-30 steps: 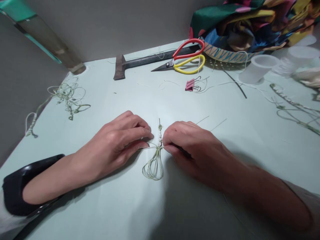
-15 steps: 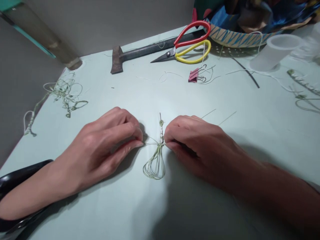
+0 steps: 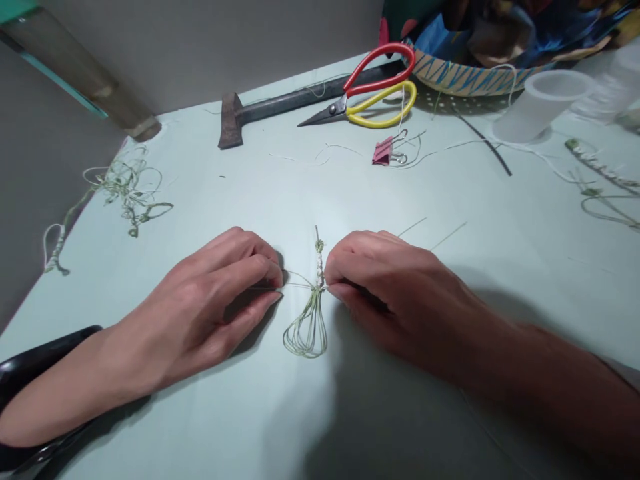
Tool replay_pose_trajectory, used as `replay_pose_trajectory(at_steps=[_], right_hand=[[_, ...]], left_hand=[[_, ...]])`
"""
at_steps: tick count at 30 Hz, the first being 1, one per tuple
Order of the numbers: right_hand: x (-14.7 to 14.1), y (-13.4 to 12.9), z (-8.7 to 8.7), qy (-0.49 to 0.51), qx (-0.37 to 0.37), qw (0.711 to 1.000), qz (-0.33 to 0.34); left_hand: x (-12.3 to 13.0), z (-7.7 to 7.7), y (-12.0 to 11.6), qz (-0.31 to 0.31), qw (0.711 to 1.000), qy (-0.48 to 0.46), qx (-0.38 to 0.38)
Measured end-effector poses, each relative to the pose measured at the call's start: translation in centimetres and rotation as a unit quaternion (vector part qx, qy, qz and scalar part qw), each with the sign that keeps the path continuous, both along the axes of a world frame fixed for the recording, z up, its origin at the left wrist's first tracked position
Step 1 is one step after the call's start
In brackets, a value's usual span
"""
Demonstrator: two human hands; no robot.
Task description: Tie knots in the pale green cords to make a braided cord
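A small knotted cord piece (image 3: 320, 263) with white wrapping and a thin dark tip lies upright in the view between my hands. Its green thread loops (image 3: 306, 333) fan out below the knot. My left hand (image 3: 215, 307) rests on the left, thumb and index fingertips slightly apart, with thin threads (image 3: 297, 285) running from the knot into that gap. Close against the knot's right side, my right hand (image 3: 395, 300) pinches a short thread end between thumb and index finger. Two thin strands stick out behind my right hand.
A hammer (image 3: 231, 121) and red-and-yellow scissors (image 3: 367, 100) lie at the back, near a pink binder clip (image 3: 383, 152). Tangled green cord (image 3: 125, 183) is at left. A translucent cup (image 3: 543, 110), a patterned basket (image 3: 465, 75) and another knotted cord (image 3: 600, 160) are at right.
My left thumb and index finger have parted from their pinch, and the threads beside them look slacker. My right hand keeps its pinch. The whole view has shifted slightly.
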State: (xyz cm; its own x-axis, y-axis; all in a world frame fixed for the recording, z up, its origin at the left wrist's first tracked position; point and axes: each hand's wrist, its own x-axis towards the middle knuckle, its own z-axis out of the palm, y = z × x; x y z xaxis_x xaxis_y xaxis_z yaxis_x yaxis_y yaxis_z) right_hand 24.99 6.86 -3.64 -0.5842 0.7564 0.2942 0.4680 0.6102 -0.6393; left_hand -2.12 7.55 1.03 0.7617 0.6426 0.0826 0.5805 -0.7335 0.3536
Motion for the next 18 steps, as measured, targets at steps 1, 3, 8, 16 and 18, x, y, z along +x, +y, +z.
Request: replay_pose_trajectory(at_steps=[1,3,8,16,18], right_hand=[[-0.01,0.02,0.03,-0.002,-0.002,1.0,0.0],[-0.03,0.03,0.11,-0.005,-0.005,1.0,0.001],[-0.1,-0.1,0.31,-0.01,-0.008,1.0,0.0],[-0.26,-0.09,0.18,-0.018,-0.009,1.0,-0.002],[-0.21,-0.11,0.26,-0.026,-0.016,1.0,-0.003]], left_hand=[[0.03,0.06,0.01,-0.004,1.0,0.002,0.007],[0.12,0.15,0.05,-0.012,1.0,0.006,0.021],[0.3,0.1,0.13,-0.009,0.999,0.015,0.037],[0.23,-0.18,0.19,-0.021,0.997,0.007,0.072],[0.27,-0.26,0.22,-0.02,0.997,-0.002,0.08]])
